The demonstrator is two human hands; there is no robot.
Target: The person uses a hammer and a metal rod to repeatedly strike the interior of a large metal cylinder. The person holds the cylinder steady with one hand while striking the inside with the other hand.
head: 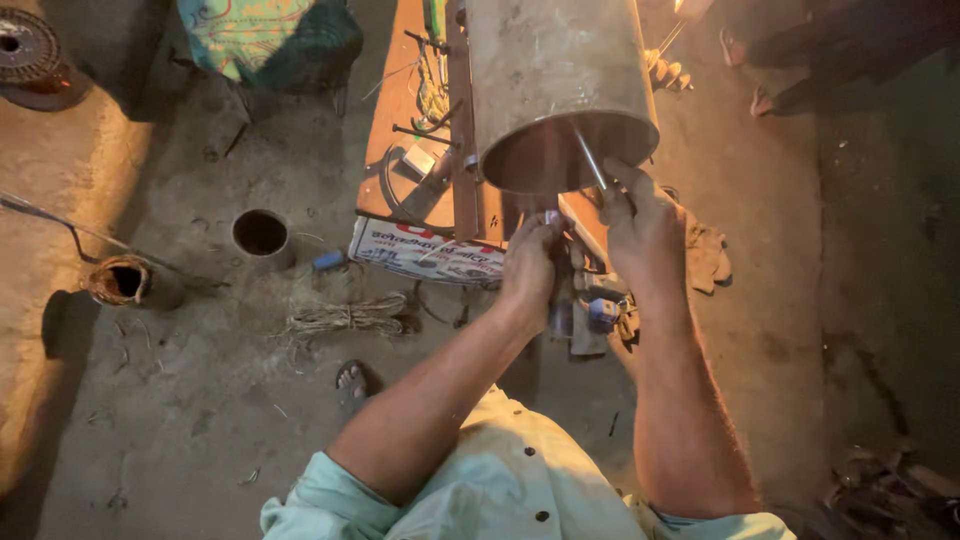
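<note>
A large dull grey metal cylinder (555, 85), open at its near end, is seen standing out over the edge of a low orange-brown wooden worktop (395, 150). The right hand (645, 225) is raised to the lower rim of the cylinder's mouth, and its fingers (622, 185) are closed around a thin, straight, silvery metal rod (590, 158) that slants up into the opening. The left hand (528, 268) is held just below the mouth, beside the right hand, with its fingers curled shut on a small pale object (552, 217) whose kind cannot be told.

On the worktop, left of the cylinder, loose wires and small tools (430, 95) are scattered. A white printed cardboard box (420, 252) is seen against the worktop's near edge. On the dusty earthen floor (200, 400) a short dark open pipe section (260, 233) is stood upright, with a copper-wound motor coil (118, 280) to its left and a bundle of pale cord (345, 317) near the box. A spool of wire (25, 50) is placed at the far left. At the upper right, the sandalled feet of another person (765, 100) are visible.
</note>
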